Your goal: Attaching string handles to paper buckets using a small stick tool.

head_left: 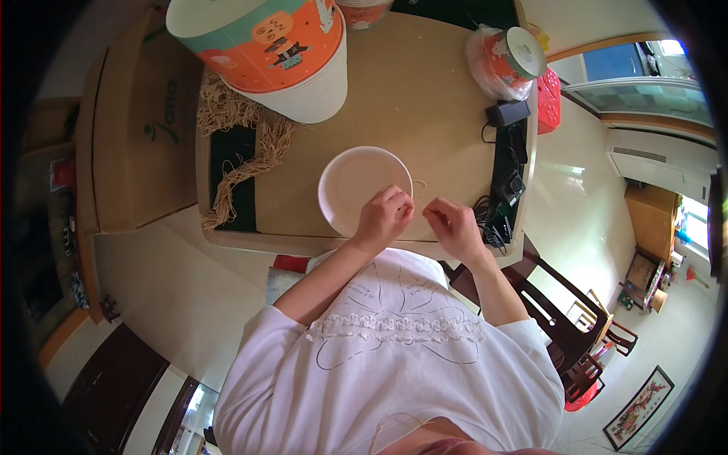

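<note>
Left hand (388,215) and right hand (455,230) curled, contents unclear, round white bowl (350,186) near left, mouth upward

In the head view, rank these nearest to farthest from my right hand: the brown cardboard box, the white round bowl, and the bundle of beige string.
From your right hand:
1. White round bowl: just to its left.
2. Bundle of beige string: farther left, near the left edge of the tan table.
3. Brown cardboard box: farthest left, beyond that edge.
</note>
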`<action>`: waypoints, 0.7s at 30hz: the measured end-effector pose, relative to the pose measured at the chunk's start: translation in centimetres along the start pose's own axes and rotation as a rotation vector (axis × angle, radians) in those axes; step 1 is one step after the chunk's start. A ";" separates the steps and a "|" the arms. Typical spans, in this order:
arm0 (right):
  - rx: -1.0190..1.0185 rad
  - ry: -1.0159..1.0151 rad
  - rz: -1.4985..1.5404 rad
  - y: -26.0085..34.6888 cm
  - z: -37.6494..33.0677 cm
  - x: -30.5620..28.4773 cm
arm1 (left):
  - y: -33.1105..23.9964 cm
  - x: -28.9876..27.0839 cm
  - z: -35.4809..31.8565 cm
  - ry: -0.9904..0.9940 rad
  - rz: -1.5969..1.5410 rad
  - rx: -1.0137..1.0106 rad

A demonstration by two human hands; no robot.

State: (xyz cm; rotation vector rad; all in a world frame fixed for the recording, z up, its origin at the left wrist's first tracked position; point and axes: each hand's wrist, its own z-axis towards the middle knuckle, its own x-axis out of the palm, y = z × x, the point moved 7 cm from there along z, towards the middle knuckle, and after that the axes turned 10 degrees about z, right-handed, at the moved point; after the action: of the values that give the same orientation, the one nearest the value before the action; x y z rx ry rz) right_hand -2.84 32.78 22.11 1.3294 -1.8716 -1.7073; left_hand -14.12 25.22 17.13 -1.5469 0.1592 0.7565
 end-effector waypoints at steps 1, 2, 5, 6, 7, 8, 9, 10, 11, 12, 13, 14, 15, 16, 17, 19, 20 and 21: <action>-0.018 -0.004 0.016 0.0 0.0 0.1 | 0.0 -0.2 -0.1 0.005 0.038 0.001; -0.018 -0.004 0.016 0.2 0.0 0.0 | -0.1 -0.4 -0.2 0.010 0.077 0.003; 0.074 0.045 0.002 0.5 0.0 0.0 | -0.2 -1.3 -0.7 -0.053 0.248 -0.028; 0.094 0.081 -0.031 0.8 0.0 0.1 | 0.3 -1.5 -1.4 -0.047 0.293 -0.053; 0.117 0.116 -0.064 0.9 -0.2 0.1 | 0.6 -2.0 -1.8 -0.044 0.292 -0.054; 0.120 0.117 -0.063 1.2 -0.2 -0.1 | 0.2 -2.3 -2.1 -0.017 0.408 0.040; 0.124 0.146 -0.104 1.3 -0.3 -0.2 | -0.2 -2.5 -2.4 0.011 0.524 0.135; 0.126 0.177 -0.144 1.3 -0.3 0.0 | -0.6 -3.0 -2.6 -0.004 0.532 0.201; 0.128 0.180 -0.142 1.2 -0.3 0.2 | -0.6 -3.4 -2.6 -0.002 0.533 0.198; 0.088 0.181 -0.133 1.2 -0.2 0.4 | -0.8 -3.5 -2.8 0.025 0.543 0.234; 0.047 0.182 -0.124 1.4 -0.2 0.6 | -0.9 -3.4 -2.9 0.051 0.554 0.270; 0.047 0.185 -0.123 1.3 -0.2 0.8 | -0.8 -3.5 -2.9 0.052 0.555 0.267; -0.005 0.159 -0.107 1.6 -0.1 0.9 | -0.8 -3.3 -3.0 0.079 0.552 0.274; -0.057 0.134 -0.091 2.0 -0.1 0.9 | -0.7 -3.1 -3.0 0.105 0.548 0.280; -0.058 0.136 -0.090 1.9 0.0 1.1 | -0.7 -3.1 -3.0 0.105 0.550 0.277; -0.071 0.130 -0.091 2.0 0.0 1.3 | -0.8 -3.1 -3.0 0.109 0.544 0.297; -0.071 0.131 -0.092 1.7 0.1 1.4 | -0.7 -3.1 -3.0 0.108 0.545 0.296; -0.073 0.123 -0.085 1.3 0.3 1.6 | -0.4 -3.0 -2.9 0.108 0.568 0.291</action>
State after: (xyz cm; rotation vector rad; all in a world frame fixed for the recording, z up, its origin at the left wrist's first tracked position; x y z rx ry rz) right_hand -4.44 31.60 22.64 1.4688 -1.6920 -1.6758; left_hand -15.17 21.59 18.97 -1.2680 0.7797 1.0372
